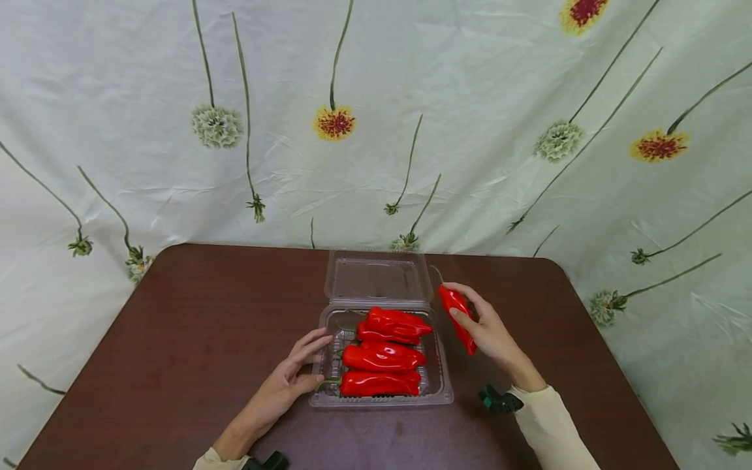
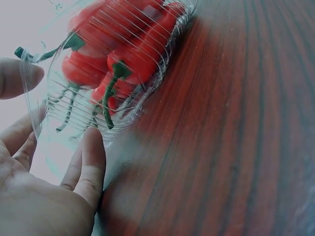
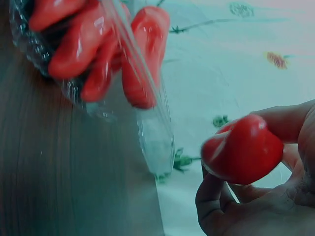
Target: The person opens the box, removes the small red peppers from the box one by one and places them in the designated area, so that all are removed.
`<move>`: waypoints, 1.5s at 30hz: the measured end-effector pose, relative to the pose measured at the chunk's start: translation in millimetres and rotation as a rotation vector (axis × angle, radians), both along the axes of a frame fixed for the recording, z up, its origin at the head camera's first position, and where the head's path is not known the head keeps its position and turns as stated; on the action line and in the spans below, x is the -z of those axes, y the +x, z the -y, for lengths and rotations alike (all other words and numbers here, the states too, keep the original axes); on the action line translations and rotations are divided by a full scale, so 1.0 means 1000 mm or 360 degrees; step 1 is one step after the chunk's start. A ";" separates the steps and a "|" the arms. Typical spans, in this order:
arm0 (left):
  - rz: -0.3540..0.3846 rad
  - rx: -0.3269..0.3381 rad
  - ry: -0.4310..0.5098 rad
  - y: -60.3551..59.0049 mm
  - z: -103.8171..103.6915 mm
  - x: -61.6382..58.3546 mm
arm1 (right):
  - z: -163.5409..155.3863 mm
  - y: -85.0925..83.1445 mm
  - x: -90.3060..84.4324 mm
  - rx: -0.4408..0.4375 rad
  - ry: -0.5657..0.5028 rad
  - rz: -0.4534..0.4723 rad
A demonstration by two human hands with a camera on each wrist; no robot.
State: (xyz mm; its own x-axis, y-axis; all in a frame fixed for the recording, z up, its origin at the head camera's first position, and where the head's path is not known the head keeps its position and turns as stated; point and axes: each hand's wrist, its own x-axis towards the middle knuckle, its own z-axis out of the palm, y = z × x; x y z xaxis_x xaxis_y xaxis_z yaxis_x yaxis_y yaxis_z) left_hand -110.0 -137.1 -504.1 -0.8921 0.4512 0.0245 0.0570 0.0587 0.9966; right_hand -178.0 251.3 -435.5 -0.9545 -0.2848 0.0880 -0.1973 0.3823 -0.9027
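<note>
A clear plastic clamshell box (image 1: 442, 396) stands on the table, holding several glossy red peppers (image 1: 382, 384) laid crosswise with green stems to the left. Just right of the box, my right hand (image 1: 493, 331) holds another red pepper (image 1: 449, 300) between thumb and fingers, its stem pointing away from me. In the right wrist view this pepper (image 3: 243, 152) shows its rounded tip end. My left hand (image 1: 288, 378) rests at the box's left edge with fingers extended. The left wrist view shows its fingers (image 2: 92, 162) against the ribbed clear side.
The box's clear lid (image 1: 378, 277) lies folded back behind it, near the far edge of the dark brown table (image 1: 223, 307). A white cloth (image 1: 470, 117) printed with flowers hangs behind the table. Dark devices (image 1: 499, 399) are strapped to both wrists.
</note>
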 end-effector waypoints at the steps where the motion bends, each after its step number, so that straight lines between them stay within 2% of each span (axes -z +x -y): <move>1: 0.0004 0.0000 0.0005 0.000 0.000 0.000 | -0.002 -0.001 0.001 0.0020 0.0001 -0.0007; 7: 0.0024 0.0007 0.0033 0.000 0.000 0.002 | -0.011 -0.008 0.009 0.0126 0.0008 0.0004; 16: -0.0005 0.0008 0.0013 -0.001 0.000 0.002 | -0.022 -0.016 0.016 0.0245 0.0010 0.0081; 17: -0.0004 0.0008 0.0009 -0.001 0.000 0.002 | -0.025 -0.019 0.021 0.0260 0.0006 0.0101; 24: -0.0012 0.0005 -0.0001 0.000 0.000 0.000 | -0.029 -0.021 0.031 0.0306 -0.0031 0.0160; 33: 0.0009 0.0004 -0.0019 0.001 0.000 0.000 | -0.032 -0.023 0.035 0.0365 -0.0019 0.0210; 45: 0.0034 0.0004 -0.0003 0.001 0.000 0.000 | -0.034 -0.023 0.052 0.0368 0.0007 0.0242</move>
State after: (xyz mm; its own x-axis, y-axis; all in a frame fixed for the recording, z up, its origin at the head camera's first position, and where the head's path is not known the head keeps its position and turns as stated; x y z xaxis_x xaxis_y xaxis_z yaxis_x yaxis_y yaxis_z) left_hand -109.5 -136.9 -503.7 -0.8913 0.4533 0.0046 0.0358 0.0603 0.9975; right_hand -201.2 285.6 -487.6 -0.9964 -0.0577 -0.0620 0.0334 0.4053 -0.9136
